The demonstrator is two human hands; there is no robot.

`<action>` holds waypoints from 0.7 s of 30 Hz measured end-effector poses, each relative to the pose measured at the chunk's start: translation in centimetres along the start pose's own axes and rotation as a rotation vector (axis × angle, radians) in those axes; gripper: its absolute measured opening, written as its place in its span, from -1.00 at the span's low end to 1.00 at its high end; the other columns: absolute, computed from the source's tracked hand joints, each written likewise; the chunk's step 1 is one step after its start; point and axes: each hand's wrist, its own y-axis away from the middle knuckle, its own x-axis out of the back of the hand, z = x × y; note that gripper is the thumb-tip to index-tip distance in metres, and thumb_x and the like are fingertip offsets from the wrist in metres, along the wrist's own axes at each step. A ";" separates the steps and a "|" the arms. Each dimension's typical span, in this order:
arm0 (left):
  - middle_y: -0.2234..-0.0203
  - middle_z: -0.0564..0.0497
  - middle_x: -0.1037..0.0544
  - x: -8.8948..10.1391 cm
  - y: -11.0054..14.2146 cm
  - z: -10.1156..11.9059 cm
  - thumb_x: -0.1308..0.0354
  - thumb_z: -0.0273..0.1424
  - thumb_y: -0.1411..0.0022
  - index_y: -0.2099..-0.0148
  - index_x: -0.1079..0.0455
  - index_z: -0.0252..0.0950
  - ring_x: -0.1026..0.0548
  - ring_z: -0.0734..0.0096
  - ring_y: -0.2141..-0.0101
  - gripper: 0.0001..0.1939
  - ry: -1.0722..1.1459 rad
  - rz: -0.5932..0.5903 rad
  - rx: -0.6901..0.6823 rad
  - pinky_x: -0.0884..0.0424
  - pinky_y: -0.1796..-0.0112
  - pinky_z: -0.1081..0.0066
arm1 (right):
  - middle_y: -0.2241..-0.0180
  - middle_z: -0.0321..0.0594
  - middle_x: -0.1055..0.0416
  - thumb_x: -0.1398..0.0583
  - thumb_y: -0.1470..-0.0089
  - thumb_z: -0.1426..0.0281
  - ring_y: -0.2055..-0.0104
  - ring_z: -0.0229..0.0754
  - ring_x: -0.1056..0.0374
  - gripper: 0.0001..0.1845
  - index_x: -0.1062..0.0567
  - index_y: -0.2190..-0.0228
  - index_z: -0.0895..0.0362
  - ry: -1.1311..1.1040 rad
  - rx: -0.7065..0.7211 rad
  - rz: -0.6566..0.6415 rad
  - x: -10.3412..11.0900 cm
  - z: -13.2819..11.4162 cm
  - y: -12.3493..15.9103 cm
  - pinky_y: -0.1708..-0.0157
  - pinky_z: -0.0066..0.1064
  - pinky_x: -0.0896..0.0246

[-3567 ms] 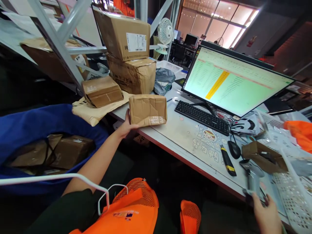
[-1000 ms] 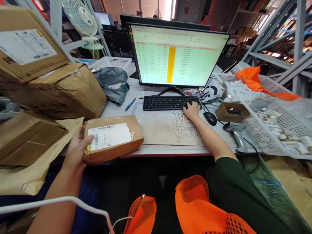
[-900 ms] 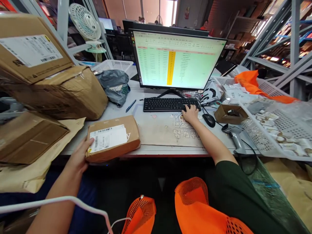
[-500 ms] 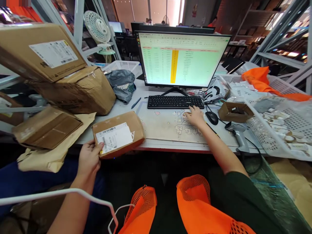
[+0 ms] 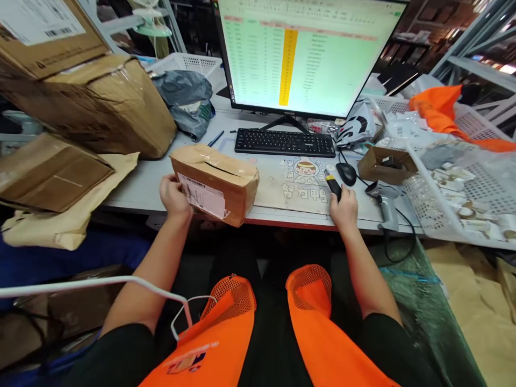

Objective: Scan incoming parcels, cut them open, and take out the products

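My left hand (image 5: 176, 196) grips the left end of a brown cardboard box (image 5: 237, 185), which is tilted so its white label (image 5: 201, 194) faces me and its taped top shows a dark slit along the flap. The box is held at the front edge of the desk. Wrapped in my right hand (image 5: 345, 209) is a utility knife (image 5: 332, 185) with a black and yellow handle, its tip pointing away from me over the desk mat (image 5: 282, 193). Just beyond that hand lies a black mouse (image 5: 346, 174).
A keyboard (image 5: 284, 142) sits below the monitor (image 5: 306, 59). Stacked cartons (image 5: 133, 107) and a grey plastic bag (image 5: 187, 99) stand on the left. To the right are a small open box (image 5: 387, 164), a barcode scanner (image 5: 387, 207) and a white basket (image 5: 433, 209).
My right hand has left the keyboard edge and picked up the utility knife. My left hand has moved right with the box, tipping its label side toward me. The view has dipped downward.
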 end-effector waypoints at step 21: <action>0.05 -0.13 -0.43 -3.8 11.2 7.4 -0.40 -0.24 -0.13 -0.03 -0.26 -0.13 -0.41 -0.12 -0.18 -0.50 -0.261 -0.499 -1.023 -0.31 -0.22 -0.19 | 0.09 -0.07 -0.54 -0.12 -0.45 0.20 0.13 -0.05 -0.52 -0.53 -0.48 -0.28 -0.01 -0.476 0.736 -0.259 5.3 -12.2 6.1 0.11 -0.23 -0.52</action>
